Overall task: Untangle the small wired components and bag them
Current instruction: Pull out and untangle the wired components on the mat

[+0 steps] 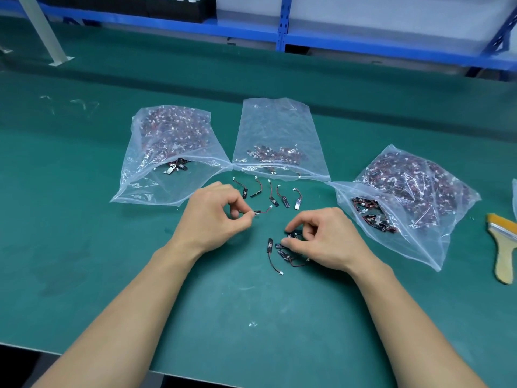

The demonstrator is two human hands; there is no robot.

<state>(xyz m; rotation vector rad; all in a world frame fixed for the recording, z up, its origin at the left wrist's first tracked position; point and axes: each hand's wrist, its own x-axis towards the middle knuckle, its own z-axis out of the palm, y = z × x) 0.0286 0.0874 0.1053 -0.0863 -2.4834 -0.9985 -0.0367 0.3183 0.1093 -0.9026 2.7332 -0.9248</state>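
Note:
My left hand (pixel 214 217) pinches one small wired component (pixel 262 211) by its black strip, its wire and white plug trailing right. My right hand (pixel 319 238) has curled fingers on a tangled clump of components (pixel 285 252) lying on the green mat. A row of several separated components (pixel 270 193) lies just beyond both hands. Three clear plastic bags lie open toward me: a full left bag (pixel 170 152), a middle bag (pixel 277 141) with only a few components, and a full right bag (pixel 405 197).
A wooden-handled brush (pixel 503 247) lies at the right edge. The green mat (pixel 251 303) ends near me at the table's front edge. Blue shelving (pixel 282 26) runs along the back and a grey post (pixel 44 32) stands at the far left.

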